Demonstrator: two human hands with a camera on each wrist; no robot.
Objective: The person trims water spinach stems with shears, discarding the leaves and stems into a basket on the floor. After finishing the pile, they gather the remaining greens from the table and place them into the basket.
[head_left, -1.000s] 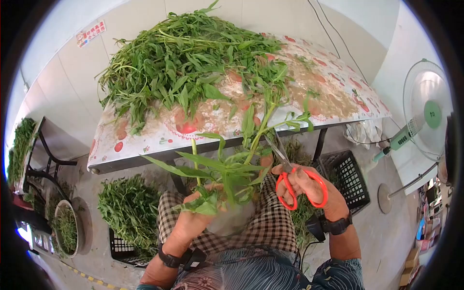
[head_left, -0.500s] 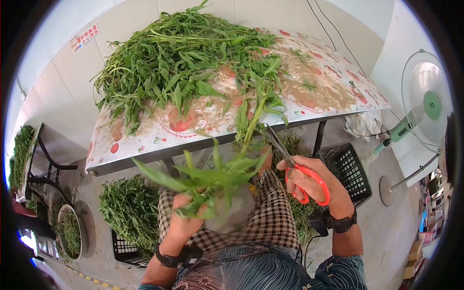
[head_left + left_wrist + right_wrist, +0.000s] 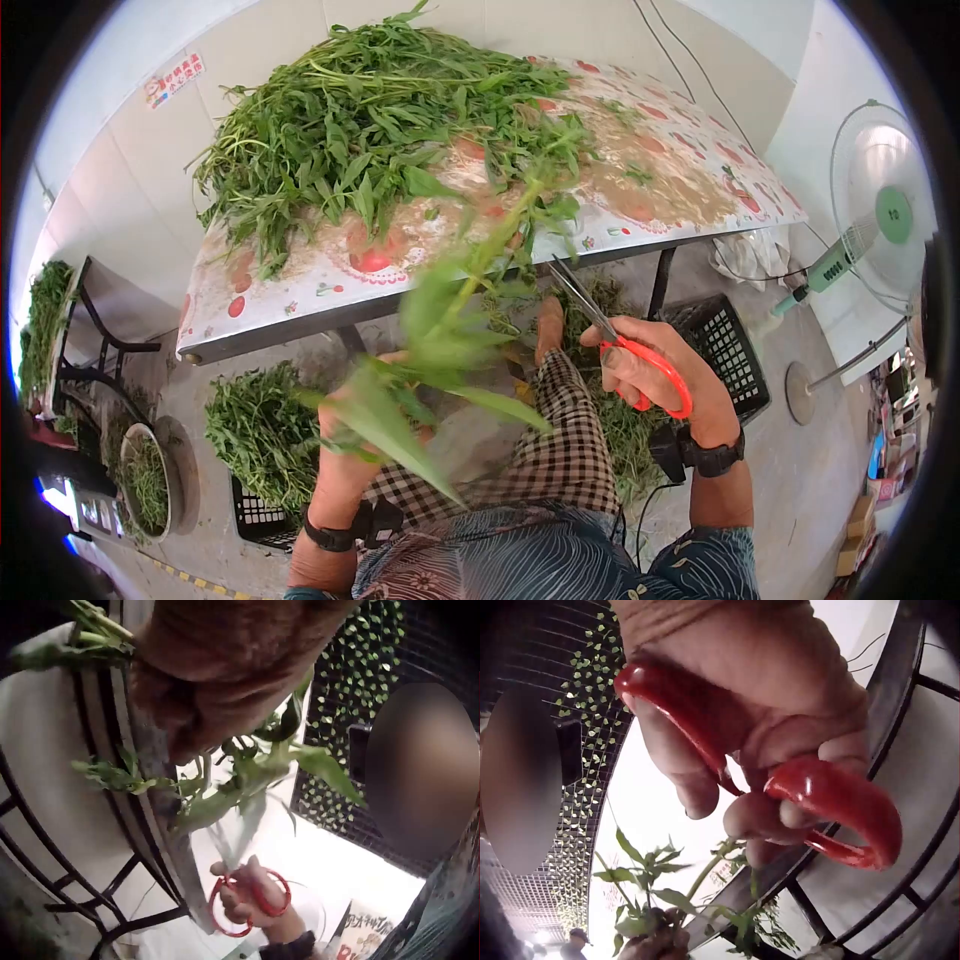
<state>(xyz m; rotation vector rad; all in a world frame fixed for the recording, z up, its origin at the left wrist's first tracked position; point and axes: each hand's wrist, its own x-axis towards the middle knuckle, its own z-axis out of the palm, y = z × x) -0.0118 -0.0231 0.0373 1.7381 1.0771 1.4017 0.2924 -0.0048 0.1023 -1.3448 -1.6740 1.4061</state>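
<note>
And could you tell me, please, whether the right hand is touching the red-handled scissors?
Touching: the right wrist view shows the right hand with fingers through the loops of the red-handled scissors.

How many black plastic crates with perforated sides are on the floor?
2. The left crate sits beneath heaped green leafy stems; the right crate sits beyond the person's right hand. Others may be hidden.

Wall sign [image 3: 174, 80], lower line “小心烫伤”, panel [image 3: 361, 930] lettering unclear
</note>
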